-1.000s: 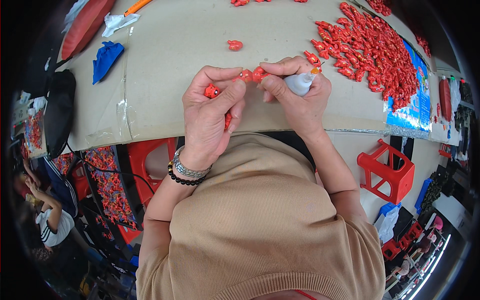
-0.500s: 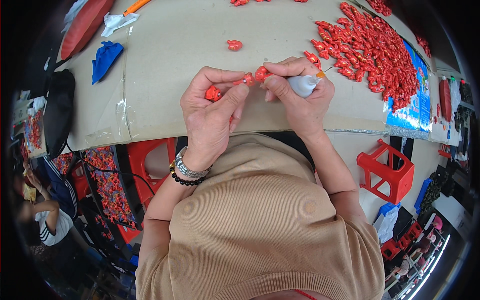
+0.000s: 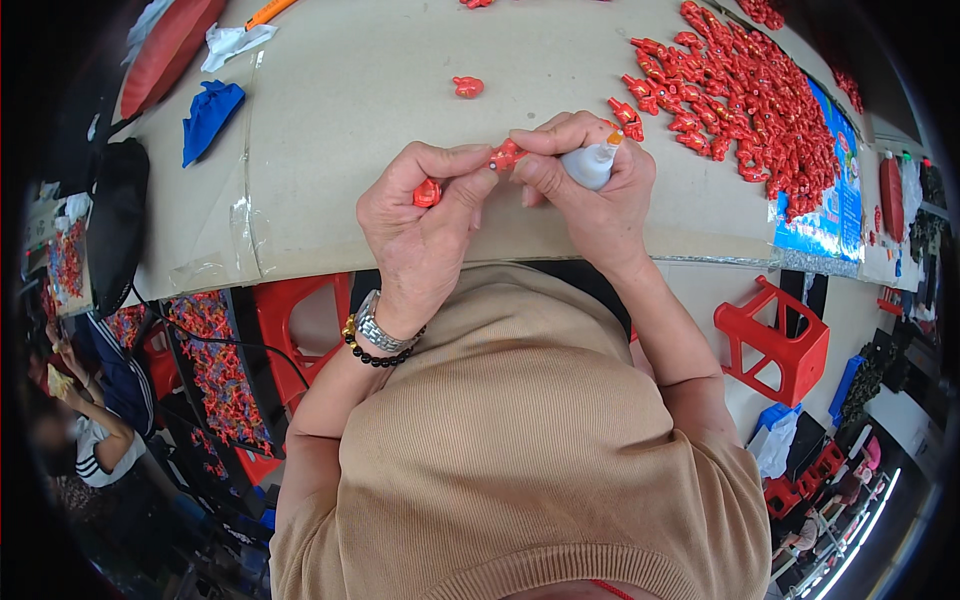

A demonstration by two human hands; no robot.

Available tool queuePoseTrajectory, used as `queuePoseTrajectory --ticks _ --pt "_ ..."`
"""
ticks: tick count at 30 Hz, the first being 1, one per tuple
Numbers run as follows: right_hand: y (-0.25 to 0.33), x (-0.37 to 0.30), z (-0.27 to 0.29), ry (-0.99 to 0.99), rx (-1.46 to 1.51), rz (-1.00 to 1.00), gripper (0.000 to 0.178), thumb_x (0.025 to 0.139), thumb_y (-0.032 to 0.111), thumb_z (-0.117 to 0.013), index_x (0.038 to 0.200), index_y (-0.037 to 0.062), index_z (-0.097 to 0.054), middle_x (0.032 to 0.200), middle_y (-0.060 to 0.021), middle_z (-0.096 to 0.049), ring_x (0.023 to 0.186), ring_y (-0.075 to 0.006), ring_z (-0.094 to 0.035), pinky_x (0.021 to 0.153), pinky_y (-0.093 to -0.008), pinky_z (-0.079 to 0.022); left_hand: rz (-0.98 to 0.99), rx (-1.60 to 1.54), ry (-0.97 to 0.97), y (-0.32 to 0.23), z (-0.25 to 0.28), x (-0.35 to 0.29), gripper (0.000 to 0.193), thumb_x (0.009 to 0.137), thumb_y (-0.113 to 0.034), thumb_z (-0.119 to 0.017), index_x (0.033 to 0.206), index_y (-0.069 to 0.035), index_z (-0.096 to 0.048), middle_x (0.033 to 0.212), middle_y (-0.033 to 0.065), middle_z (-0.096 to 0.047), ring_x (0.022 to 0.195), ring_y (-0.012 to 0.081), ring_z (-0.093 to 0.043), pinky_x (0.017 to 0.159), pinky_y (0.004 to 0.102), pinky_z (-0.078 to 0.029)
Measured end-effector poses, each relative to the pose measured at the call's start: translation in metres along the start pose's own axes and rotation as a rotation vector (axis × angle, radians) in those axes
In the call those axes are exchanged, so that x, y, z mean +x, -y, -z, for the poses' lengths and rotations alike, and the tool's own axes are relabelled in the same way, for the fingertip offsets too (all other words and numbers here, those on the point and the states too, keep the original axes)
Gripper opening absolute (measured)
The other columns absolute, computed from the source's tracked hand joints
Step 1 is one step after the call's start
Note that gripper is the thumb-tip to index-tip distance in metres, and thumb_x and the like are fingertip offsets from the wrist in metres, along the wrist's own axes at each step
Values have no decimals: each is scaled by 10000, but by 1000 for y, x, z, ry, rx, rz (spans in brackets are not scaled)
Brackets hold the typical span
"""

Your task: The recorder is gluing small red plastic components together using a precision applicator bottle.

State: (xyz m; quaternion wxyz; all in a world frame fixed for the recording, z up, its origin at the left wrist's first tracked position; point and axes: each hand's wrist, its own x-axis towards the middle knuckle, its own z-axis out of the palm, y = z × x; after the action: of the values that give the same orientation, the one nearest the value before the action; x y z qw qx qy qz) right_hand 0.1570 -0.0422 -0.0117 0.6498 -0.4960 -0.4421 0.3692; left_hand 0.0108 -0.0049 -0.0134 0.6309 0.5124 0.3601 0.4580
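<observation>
Above the near part of the table, my left hand (image 3: 425,215) and my right hand (image 3: 597,195) meet fingertip to fingertip. Between them they pinch small glossy red plastic pieces (image 3: 507,155), pressed together end to end; the fingers hide the joint. Another red piece (image 3: 427,192) is tucked in the curled fingers of my left hand. A whitish squeeze bottle with an orange tip (image 3: 590,165) lies in my right palm, held by the curled fingers while thumb and forefinger pinch the red piece. One loose red piece (image 3: 467,87) lies on the table beyond my hands.
A large heap of red pieces (image 3: 735,110) covers the table's right side, partly over a blue printed sheet (image 3: 845,180). At the left lie a blue cloth (image 3: 210,120), a white tissue (image 3: 235,42) and an orange pen-like tool (image 3: 268,12). A red stool (image 3: 775,340) stands at the right.
The two red pieces at my fingertips, apart before, now touch. My right hand has moved slightly left, and the bottle with it. The loose piece beyond stays put.
</observation>
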Motion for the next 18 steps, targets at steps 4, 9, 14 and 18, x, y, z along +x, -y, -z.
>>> queuePoseTrajectory --ticks 4,9,14,18 --pt "-1 5 -1 46 63 -35 86 778 -45 -696 849 -9 -662 722 -42 -641 555 -74 -576 484 -206 -457 -94 164 -45 -1 1 0 92 829 56 -649 906 5 -653 777 37 -671 604 40 -547 517 196 -435" --pt "2 4 -2 -21 -15 -211 85 784 -51 -663 849 -3 -637 755 -61 -638 597 -108 -586 520 -232 -457 -235 405 2 -3 5 3 48 835 -25 -665 883 -28 -672 853 101 -695 719 136 -649 650 265 -515" --pt "-6 -7 5 2 33 -145 90 795 -51 -623 860 9 -606 770 -87 -588 547 -118 -541 477 -223 -430 -359 261 11 9 4 -6 60 809 26 -661 837 -17 -630 850 110 -687 742 180 -676 652 277 -535" --pt "-7 -9 8 35 66 -84 60 814 -31 -607 858 -4 -576 764 -82 -567 557 -114 -522 466 -220 -416 -459 246 -9 18 -1 -8 101 794 65 -649 868 10 -609 816 131 -667 759 230 -680 647 298 -537"
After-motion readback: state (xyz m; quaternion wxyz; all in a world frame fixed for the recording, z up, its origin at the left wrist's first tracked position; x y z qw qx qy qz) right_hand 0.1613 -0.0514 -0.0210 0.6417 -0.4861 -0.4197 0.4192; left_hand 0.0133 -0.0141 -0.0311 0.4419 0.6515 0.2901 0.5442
